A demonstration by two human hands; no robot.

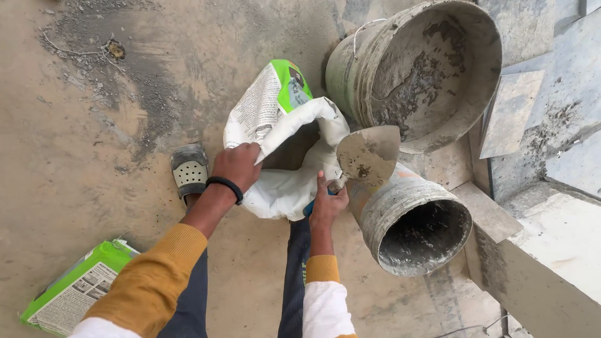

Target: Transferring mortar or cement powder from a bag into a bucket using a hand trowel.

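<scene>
Sleeves: mustard-yellow cuffs over white, both arms reaching forward from the bottom edge.
Second bag [75,291]: a green and white printed sack lying flat on the floor at lower left, well apart from the hands.
Left hand [236,165]: grip closed on the folded-back rim of the open bag [285,181], pinching the white edge and pulling the mouth wide — a black band sits on the wrist.
Right hand [328,203]: grip closed around the handle of the trowel [368,155], at the near right side of the bag's mouth.
Trowel: blade raised and tilted, caked in grey mortar, held just above the gap between the bag and the smaller bucket.
Open bag: white inside, green and printed outside, standing on the floor between the person's feet and the buckets; I cannot see what lies within its dark mouth.
Sandal [190,172]: grey, perforated, just left of the bag.
Smaller bucket [413,228]: mortar-crusted, tipped toward the camera, touching the bag's right side.
Larger bucket [426,72]: behind it — grey smears on its inner wall, wire handle at the rim.
Floor [94,156]: dusty concrete with a dark gritty patch at far left.
Stone slabs [551,125]: grey pieces at right.
</scene>
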